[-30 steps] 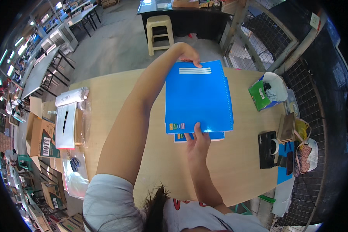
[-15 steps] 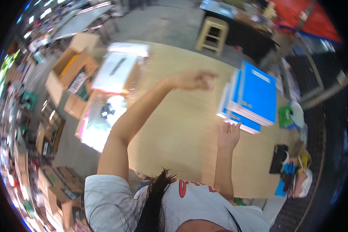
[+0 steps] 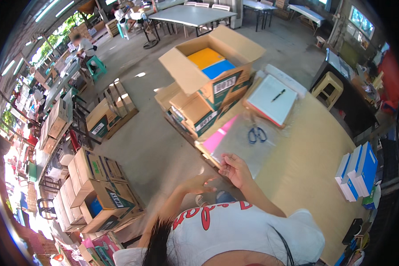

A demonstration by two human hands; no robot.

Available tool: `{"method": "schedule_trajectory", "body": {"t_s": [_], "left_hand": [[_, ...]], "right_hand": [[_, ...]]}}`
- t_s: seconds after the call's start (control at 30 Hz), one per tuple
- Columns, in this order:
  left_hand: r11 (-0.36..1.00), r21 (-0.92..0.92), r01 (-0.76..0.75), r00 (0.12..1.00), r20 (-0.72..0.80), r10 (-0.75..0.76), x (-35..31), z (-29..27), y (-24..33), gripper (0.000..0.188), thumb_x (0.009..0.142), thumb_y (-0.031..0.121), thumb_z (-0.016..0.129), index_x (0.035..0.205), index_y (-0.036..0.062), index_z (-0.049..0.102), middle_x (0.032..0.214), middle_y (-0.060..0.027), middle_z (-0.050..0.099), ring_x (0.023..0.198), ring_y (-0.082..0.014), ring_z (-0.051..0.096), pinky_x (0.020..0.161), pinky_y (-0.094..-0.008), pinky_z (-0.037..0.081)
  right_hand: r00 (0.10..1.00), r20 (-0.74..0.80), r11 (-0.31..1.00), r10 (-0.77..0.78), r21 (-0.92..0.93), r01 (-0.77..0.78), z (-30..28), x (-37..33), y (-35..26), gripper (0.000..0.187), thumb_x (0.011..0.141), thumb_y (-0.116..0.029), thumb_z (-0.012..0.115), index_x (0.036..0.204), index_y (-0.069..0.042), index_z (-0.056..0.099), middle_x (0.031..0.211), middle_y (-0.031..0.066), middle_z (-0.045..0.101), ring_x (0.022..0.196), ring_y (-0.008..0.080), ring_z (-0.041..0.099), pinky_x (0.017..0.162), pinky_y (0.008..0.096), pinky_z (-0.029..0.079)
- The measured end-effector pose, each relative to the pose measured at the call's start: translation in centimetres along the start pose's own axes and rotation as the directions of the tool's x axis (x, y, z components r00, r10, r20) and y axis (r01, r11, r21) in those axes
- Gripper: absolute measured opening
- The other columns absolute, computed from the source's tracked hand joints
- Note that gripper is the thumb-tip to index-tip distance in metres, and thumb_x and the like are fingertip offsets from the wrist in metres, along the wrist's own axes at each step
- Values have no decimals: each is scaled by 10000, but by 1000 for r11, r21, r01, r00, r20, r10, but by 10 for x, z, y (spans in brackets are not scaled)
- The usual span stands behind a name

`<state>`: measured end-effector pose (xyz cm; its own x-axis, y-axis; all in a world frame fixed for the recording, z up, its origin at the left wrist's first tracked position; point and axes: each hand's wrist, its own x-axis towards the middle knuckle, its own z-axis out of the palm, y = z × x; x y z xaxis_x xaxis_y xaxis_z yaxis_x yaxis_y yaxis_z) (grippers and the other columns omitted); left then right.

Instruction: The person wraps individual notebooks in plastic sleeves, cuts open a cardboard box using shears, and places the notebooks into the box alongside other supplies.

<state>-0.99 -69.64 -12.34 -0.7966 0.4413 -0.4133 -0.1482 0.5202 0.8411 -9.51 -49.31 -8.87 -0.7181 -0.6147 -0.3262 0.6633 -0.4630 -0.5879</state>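
My left hand hangs in front of my body, just off the table's left edge, slightly blurred, its fingers apart and nothing seen in them. Close by on its right, my right hand is raised at the near left corner of the table, fingers loosely bent and parted, with no object visible in it. A clear plastic sheet lies beyond it over a pink sheet. On the plastic rest blue-handled scissors. Farther back, a black pen lies on a plastic-wrapped white stack.
An open carton with orange and blue contents stands on other boxes left of the table. Blue-covered books are stacked at the table's right. More cartons stand on the floor at left. A stool stands beyond the table.
My view has swung left, toward the cartons. My right hand has left the blue books and come to the table's left corner; my left hand has drawn back from over the table toward my body.
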Motion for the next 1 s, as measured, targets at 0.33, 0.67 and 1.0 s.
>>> {"method": "schedule_trajectory", "body": {"t_s": [0.33, 0.67, 1.0], "left_hand": [[969, -247, 1, 963, -262, -68, -7, -187, -101, 721, 858, 332, 694, 1456, 100, 364, 1315, -151, 552, 1204, -286, 539, 889, -366, 496], [953, -8, -302, 571, -802, 174, 104, -450, -73, 715, 798, 61, 720, 1424, 64, 374, 1358, -96, 486, 1157, -222, 513, 905, -357, 483], [790, 612, -23, 456, -697, 553, 318, -731, -36, 649, 799, 332, 723, 1357, 106, 480, 1322, -174, 476, 1213, -375, 481, 990, -433, 442]], "right_hand": [[946, 323, 583, 39, -776, 241, 93, 181, -4, 329, 853, -88, 694, 1158, -33, 584, 874, -5, 616, 759, 57, 572, 680, 218, 467], [888, 342, 208, -308, -886, 414, 178, 312, -66, 406, 820, -124, 713, 1187, -32, 568, 854, 73, 591, 773, 151, 593, 675, 282, 480], [519, 164, -85, -839, -981, 173, 210, 424, -178, 372, 779, -134, 715, 1123, -35, 614, 995, 135, 625, 928, 284, 626, 824, 360, 491]]}}
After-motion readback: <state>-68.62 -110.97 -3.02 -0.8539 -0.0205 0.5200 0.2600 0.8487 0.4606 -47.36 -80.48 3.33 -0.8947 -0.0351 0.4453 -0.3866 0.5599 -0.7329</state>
